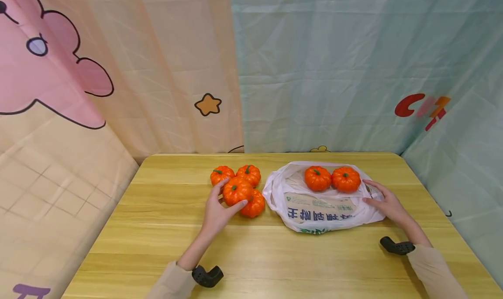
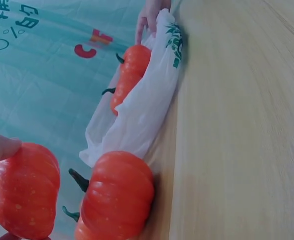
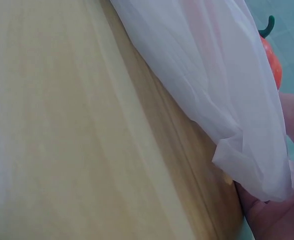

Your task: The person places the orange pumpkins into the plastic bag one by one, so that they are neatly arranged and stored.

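Note:
My left hand [image 1: 217, 214] grips a small orange pumpkin [image 1: 237, 191] between thumb and fingers, raised above the others; the left wrist view shows this pumpkin [image 2: 27, 192] from its side. Under and behind it lie three more pumpkins, one at back left [image 1: 221, 175], one at back right [image 1: 249, 175] and one in front [image 1: 253, 204]. A white plastic bag [image 1: 318, 222] lies spread on the table with its mouth open. Two pumpkins [image 1: 317, 178] sit side by side in its mouth. My right hand [image 1: 390, 205] holds the bag's right edge, the thumb in front; its fingertips are partly hidden.
All of this stands on a wooden table [image 1: 275, 264]. Printed cloth curtains [image 1: 314, 72] hang behind the table's back edge and along both sides. Each wrist carries a black camera mount [image 1: 207, 276].

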The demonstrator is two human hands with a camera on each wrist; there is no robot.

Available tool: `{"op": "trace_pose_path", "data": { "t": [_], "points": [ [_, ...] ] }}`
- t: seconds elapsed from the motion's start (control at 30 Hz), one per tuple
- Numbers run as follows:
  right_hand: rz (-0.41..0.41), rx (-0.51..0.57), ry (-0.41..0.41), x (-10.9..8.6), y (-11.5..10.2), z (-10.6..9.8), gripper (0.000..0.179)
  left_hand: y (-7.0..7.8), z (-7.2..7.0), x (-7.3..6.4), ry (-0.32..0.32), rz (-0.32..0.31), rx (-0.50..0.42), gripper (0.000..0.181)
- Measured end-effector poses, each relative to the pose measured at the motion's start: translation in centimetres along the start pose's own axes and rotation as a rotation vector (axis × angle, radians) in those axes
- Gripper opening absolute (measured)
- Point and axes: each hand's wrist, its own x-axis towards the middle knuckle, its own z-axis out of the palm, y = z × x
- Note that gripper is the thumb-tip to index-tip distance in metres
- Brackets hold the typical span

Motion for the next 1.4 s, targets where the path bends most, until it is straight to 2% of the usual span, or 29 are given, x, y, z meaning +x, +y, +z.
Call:
{"op": "trace_pose_path", "data": {
  "t": [0.33,0.67,0.83,1.1,1.27,1.4],
  "points": [
    [0.008,-0.013,0.004,0.1,0.2,0.0,0.063,1.9,2.1,0.2,-0.022,0.047,-0.040,0.077],
    [-0.014,-0.008,0.000,0.1,0.1,0.0,0.062,3.8,5.7,0.2,-0.089,0.056,-0.094,0.076],
    [-0.018,-0.002,0.000,0.1,0.2,0.0,0.062,4.0,7.8,0.6,-0.126,0.044,-0.101,0.079],
    [-0.018,-0.016,0.004,0.1,0.2,-0.1,0.062,3.8,11.1,2.1,-0.187,0.023,-0.073,0.077],
    [-0.015,-0.013,0.004,0.1,0.1,-0.1,0.062,3.6,12.7,2.8,-0.196,-0.011,-0.051,0.077],
    [-0.014,-0.018,0.003,0.0,0.1,-0.1,0.062,3.5,13.8,3.2,-0.188,0.001,-0.008,0.077]
  ]
}}
